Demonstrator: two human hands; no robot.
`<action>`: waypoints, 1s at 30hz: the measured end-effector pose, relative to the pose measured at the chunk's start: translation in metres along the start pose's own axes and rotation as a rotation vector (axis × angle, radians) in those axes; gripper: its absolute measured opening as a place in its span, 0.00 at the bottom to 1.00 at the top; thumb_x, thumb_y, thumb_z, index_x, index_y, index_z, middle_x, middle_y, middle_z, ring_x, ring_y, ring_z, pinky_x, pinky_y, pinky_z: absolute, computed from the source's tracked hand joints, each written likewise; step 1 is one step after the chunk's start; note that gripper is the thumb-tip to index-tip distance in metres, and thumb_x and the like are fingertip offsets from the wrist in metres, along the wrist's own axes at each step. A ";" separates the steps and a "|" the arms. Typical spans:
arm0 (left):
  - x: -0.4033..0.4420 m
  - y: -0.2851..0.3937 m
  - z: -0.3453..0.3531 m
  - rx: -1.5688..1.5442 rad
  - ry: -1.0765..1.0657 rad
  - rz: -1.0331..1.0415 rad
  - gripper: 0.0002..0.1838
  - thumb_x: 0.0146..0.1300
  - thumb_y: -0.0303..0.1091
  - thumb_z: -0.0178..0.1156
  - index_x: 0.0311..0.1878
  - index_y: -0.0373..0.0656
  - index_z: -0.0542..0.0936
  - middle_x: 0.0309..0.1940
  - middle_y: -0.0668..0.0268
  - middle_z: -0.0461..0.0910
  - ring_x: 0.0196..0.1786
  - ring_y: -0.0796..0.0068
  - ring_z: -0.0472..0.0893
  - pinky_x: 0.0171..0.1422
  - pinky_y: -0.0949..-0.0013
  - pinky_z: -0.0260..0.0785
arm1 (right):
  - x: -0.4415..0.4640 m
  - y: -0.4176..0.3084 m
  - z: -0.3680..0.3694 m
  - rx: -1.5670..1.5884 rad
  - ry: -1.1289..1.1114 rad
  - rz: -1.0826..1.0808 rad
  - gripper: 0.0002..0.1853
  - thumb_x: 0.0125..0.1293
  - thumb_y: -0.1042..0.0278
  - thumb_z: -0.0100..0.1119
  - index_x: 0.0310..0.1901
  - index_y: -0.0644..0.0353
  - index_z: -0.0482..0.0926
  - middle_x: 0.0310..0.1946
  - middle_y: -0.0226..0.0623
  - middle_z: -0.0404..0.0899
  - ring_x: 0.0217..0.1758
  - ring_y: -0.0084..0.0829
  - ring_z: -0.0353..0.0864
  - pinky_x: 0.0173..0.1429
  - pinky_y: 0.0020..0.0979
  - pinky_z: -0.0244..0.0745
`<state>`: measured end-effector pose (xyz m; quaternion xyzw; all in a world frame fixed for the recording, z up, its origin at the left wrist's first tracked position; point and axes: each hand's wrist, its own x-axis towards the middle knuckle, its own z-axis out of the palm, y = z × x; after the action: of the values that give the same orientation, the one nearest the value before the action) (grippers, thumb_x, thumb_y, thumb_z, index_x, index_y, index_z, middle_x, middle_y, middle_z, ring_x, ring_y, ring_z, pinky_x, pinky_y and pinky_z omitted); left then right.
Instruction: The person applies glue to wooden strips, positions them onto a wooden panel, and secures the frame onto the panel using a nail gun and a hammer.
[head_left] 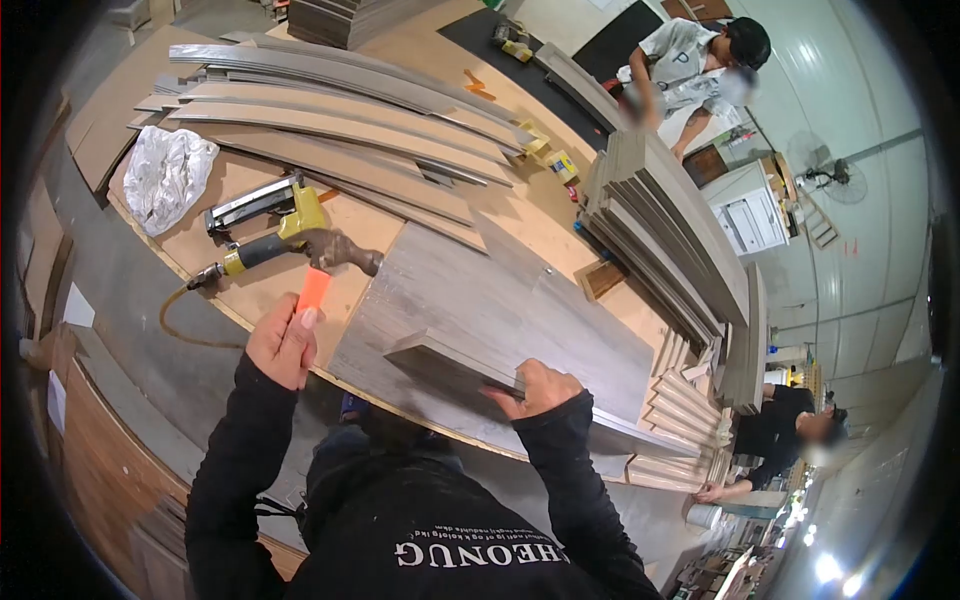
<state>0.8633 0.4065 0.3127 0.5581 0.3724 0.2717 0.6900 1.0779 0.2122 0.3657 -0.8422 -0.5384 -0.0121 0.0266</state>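
My left hand (281,345) pinches a small bright orange strip (314,288) between thumb and fingers, above the table's near edge. My right hand (546,388) grips the edge of a long grey wood-look board (450,366), which is tilted up on its edge. Under it lies a wide grey wood-grain panel (420,285). Beyond the orange strip rests a hammer (343,252), its metal head on the panel's left edge. Beside the hammer is a yellow and black nail gun (300,212) with an air hose.
Long boards (340,125) are piled across the table's far side. A crumpled white plastic bag (170,178) lies at left. Stacked grey boards (670,220) and bundled light strips (685,400) stand at right. One co-worker (680,70) is across the table, another (775,430) at far right.
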 end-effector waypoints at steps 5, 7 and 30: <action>0.052 0.005 0.022 0.657 -0.039 0.535 0.15 0.62 0.39 0.49 0.45 0.36 0.73 0.19 0.63 0.71 0.22 0.74 0.73 0.27 0.72 0.64 | -0.002 0.000 0.000 -0.012 -0.007 -0.005 0.24 0.47 0.44 0.63 0.22 0.59 0.68 0.16 0.42 0.72 0.18 0.43 0.73 0.24 0.37 0.67; 0.061 0.034 0.041 0.788 0.029 0.789 0.15 0.60 0.35 0.49 0.46 0.35 0.73 0.29 0.55 0.74 0.35 0.63 0.77 0.38 0.67 0.67 | -0.002 0.002 0.002 0.005 0.020 -0.021 0.23 0.45 0.46 0.65 0.21 0.58 0.68 0.15 0.41 0.71 0.18 0.43 0.72 0.23 0.38 0.66; 0.076 -0.160 0.041 1.034 0.244 0.482 0.25 0.64 0.45 0.45 0.53 0.32 0.67 0.49 0.54 0.72 0.52 0.63 0.70 0.58 0.63 0.60 | -0.311 0.454 0.167 0.614 0.806 1.172 0.26 0.60 0.53 0.48 0.51 0.68 0.69 0.48 0.46 0.72 0.51 0.37 0.69 0.56 0.35 0.63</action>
<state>0.9336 0.4064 0.1453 0.8560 0.3959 0.2662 0.1990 1.3585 -0.2500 0.1692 -0.8749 0.0671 -0.1518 0.4549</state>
